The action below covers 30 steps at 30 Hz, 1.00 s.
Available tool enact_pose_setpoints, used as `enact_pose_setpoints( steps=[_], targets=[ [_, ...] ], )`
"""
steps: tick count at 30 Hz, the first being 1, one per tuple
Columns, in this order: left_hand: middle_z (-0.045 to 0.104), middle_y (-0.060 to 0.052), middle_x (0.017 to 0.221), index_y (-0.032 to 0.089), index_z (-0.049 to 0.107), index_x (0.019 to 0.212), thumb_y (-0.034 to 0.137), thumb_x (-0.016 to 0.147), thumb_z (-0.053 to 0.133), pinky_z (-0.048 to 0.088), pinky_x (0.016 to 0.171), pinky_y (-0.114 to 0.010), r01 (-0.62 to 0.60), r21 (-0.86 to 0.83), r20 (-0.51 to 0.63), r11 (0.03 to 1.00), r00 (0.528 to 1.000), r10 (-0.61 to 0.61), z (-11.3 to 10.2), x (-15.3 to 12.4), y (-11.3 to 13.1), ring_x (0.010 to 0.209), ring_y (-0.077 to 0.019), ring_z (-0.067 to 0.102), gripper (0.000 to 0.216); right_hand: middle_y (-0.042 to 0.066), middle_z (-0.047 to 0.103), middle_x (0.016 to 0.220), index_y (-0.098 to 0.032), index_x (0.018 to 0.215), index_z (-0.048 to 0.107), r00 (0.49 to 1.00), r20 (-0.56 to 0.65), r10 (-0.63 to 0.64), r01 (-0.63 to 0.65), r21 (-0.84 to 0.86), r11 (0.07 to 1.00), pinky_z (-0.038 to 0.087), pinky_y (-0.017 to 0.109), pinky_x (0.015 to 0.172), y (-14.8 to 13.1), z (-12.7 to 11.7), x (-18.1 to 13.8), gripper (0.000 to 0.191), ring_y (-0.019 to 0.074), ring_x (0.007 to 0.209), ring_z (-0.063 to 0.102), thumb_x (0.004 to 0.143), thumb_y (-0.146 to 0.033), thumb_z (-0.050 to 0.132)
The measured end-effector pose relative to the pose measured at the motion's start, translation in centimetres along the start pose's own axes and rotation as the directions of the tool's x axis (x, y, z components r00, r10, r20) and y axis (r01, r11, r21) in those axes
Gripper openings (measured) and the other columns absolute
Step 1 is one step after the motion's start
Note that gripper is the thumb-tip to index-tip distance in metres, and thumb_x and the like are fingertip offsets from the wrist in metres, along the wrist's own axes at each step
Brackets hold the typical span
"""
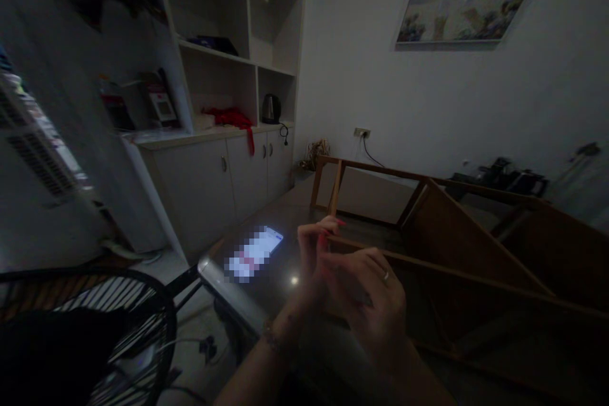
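Both hands meet at the near left corner of a brown wooden frame (419, 261), which lies on its side on a dark, glossy table. My left hand (311, 254) is closed, its red-nailed fingers bent together by the corner. Beside it, my right hand (375, 285), with a ring on one finger, pinches thumb and forefinger close to the left fingertips. Whatever the fingers hold, if anything, is too small and dark to make out. Left of the hands, a phone (257, 254) with a lit screen rests on the tabletop (280, 295).
A black woven chair (164, 304) stands at the lower left, with cables on the floor near it. Behind is a white cabinet (195, 171) carrying a kettle (271, 109) and red cloth (231, 117). The frame's panels stretch across the right side.
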<state>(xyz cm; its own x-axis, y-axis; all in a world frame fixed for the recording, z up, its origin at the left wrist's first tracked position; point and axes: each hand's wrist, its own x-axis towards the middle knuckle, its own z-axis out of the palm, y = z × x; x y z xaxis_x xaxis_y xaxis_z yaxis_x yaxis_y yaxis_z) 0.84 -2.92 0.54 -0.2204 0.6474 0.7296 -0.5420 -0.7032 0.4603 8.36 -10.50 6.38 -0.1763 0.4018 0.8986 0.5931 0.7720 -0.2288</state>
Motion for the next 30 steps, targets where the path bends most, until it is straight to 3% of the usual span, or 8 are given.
enact_pose_setpoints(
  steps=[4,10,18,26,30],
  targets=[
    [0.062,0.001,0.096,0.029,0.052,0.106,0.035,0.104,0.047,0.050,0.096,-0.041,-0.011,-0.017,0.023,1.000,1.000,0.011,-0.2,0.0,-0.2,0.108,-0.0189,0.063,0.008,0.003,0.071,0.085,-0.016,0.128,0.064,0.992,0.055,-0.115,0.120,-0.103,0.987,0.053,0.029,0.071,0.2,-0.1,0.1,0.031,0.0157,0.076,0.058,0.097,-0.010,0.059],
    [0.061,0.001,0.094,0.029,0.053,0.105,0.035,0.104,0.048,0.047,0.098,-0.043,-0.001,-0.027,-0.011,1.000,1.000,0.001,0.0,0.0,-0.1,0.108,-0.0189,0.062,0.007,0.000,0.065,0.073,-0.021,0.123,0.070,0.972,0.144,-0.184,0.215,-0.245,0.945,0.045,0.030,0.069,0.1,-0.2,0.3,0.027,0.0163,0.071,0.053,0.104,-0.021,0.051],
    [0.061,0.001,0.094,0.029,0.053,0.106,0.035,0.104,0.048,0.048,0.095,-0.040,-0.033,-0.051,0.017,0.998,0.999,0.033,-0.2,0.0,-0.5,0.108,-0.0186,0.062,0.009,0.000,0.071,0.083,-0.022,0.112,0.067,0.994,0.040,-0.103,0.106,-0.081,0.991,0.049,0.029,0.078,0.0,0.0,0.2,0.017,0.0153,0.078,0.060,0.101,-0.016,0.057],
    [0.060,0.002,0.087,0.028,0.052,0.100,0.038,0.103,0.051,0.049,0.094,-0.042,-0.038,-0.041,-0.077,0.998,0.996,0.035,0.9,0.2,-0.2,0.098,-0.0179,0.063,0.010,0.000,0.068,0.080,-0.023,0.105,0.071,0.980,0.133,-0.145,0.160,-0.106,0.981,0.045,0.030,0.079,0.0,-0.4,0.4,0.018,0.0162,0.079,0.056,0.103,-0.022,0.053],
    [0.060,0.002,0.088,0.029,0.053,0.102,0.038,0.103,0.051,0.048,0.094,-0.041,-0.033,-0.044,-0.044,0.998,0.999,0.031,0.7,0.3,-0.2,0.097,-0.0173,0.062,0.009,0.001,0.066,0.082,-0.022,0.100,0.068,0.987,0.110,-0.113,0.125,-0.116,0.985,0.044,0.031,0.079,-0.3,0.0,0.2,0.015,0.0177,0.081,0.054,0.102,-0.023,0.054]
  ],
)
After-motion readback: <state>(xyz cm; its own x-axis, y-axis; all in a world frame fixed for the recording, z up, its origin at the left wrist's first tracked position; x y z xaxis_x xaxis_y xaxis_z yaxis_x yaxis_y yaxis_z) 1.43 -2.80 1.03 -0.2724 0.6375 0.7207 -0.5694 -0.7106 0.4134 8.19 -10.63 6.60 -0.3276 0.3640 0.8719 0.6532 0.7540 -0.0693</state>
